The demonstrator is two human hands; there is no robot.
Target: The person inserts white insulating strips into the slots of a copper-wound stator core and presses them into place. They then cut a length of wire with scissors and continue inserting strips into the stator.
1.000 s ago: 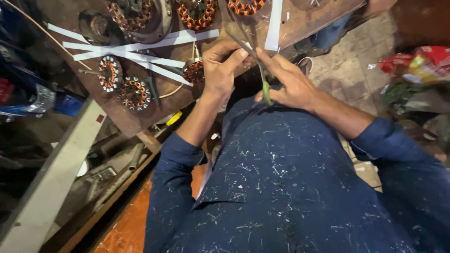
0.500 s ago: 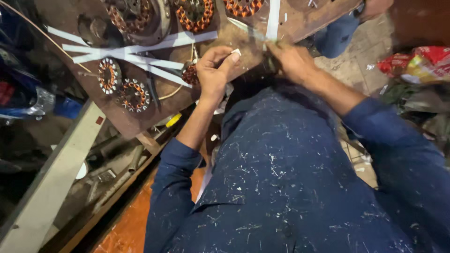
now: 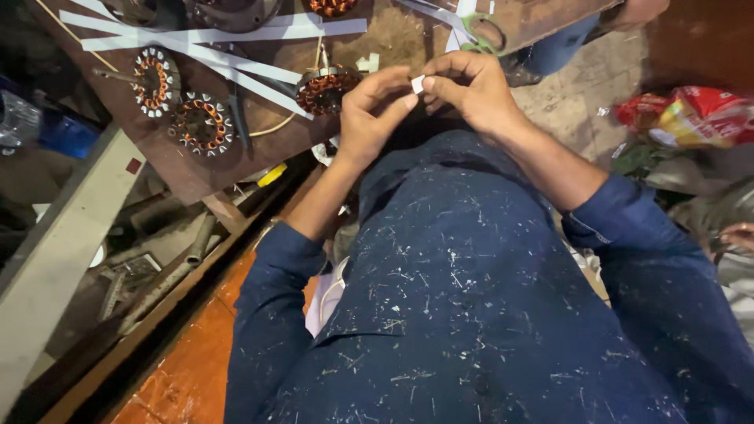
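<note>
Both hands were up close together right at the near edge of the counter (image 3: 236,169), pinching the same tiny white paper piece (image 3: 418,83) between them. The left hand (image 3: 375,114) had its thumb and forefinger closed on the piece from the left side, and the right hand (image 3: 471,90) had its fingertips closed on it from the right, so the paper sat right in the middle where the two hands met, held in the air and not resting on anything. Just beyond the left hand was a copper-wound stator (image 3: 326,88) lying on the counter, pretty much beside the knuckles. Green-handled scissors (image 3: 479,30) lay just past the right hand. Further left there were long white paper strips (image 3: 236,35) crossed over each other, plus two more wound stators (image 3: 177,102) near the counter's left corner. The person wore a dark blue shirt (image 3: 471,314) flecked with pale specks, sleeves pushed up. Off to the right on the floor was a red and yellow bag (image 3: 691,116), and down on the left a pale beam (image 3: 59,259) running along some clutter.
</note>
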